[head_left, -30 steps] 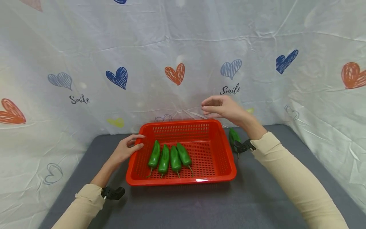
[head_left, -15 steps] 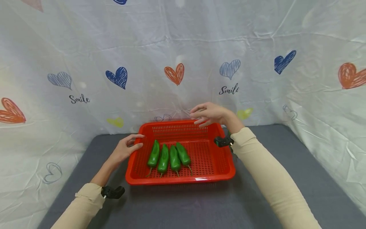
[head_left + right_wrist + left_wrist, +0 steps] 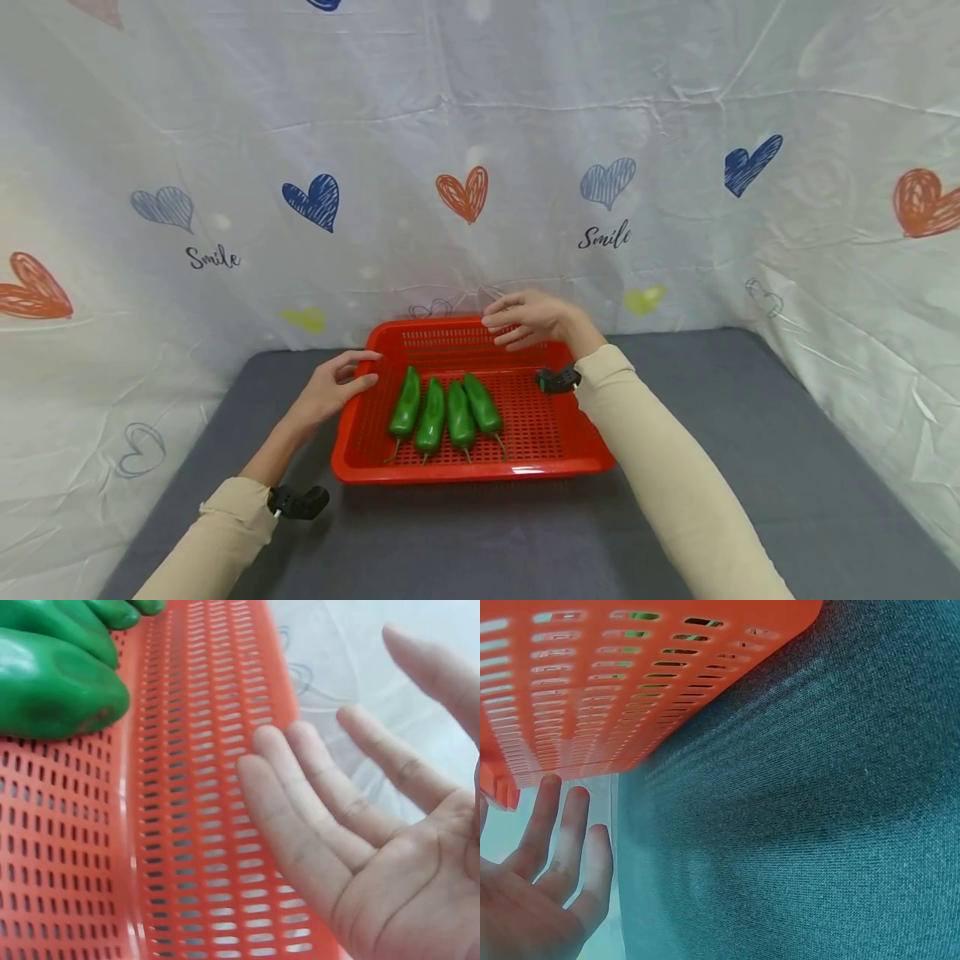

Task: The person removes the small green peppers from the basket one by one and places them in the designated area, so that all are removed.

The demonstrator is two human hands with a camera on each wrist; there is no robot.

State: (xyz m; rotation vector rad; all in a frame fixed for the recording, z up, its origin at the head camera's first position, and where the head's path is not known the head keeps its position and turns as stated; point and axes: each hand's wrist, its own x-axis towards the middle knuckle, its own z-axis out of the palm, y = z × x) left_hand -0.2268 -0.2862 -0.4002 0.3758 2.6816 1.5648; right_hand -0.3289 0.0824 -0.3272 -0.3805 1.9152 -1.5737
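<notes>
A red perforated basket [image 3: 528,468] holds several glossy green chili peppers [image 3: 431,421], lying side by side in its left half with stems toward the front. At the basket's left rim rests my left hand [image 3: 332,390], fingertips touching the edge. The left wrist view shows its straight, spread fingers [image 3: 571,832] beside the perforated outer wall. Over the far rim, right of the middle, hovers my right hand [image 3: 534,321], holding nothing. In the right wrist view its loosely extended fingers [image 3: 300,825] stand near the basket's far wall, apart from the peppers.
Under the basket is a dark grey cloth-covered table [image 3: 480,542]. Behind and at both sides hangs a white curtain [image 3: 525,100] printed with hearts. My right sleeve [image 3: 652,442] crosses the basket's right edge and hides what lies behind it.
My right hand has moved left and down, from above the right far corner to over the far rim. A pepper lying right of the basket is now hidden. The left hand stays put.
</notes>
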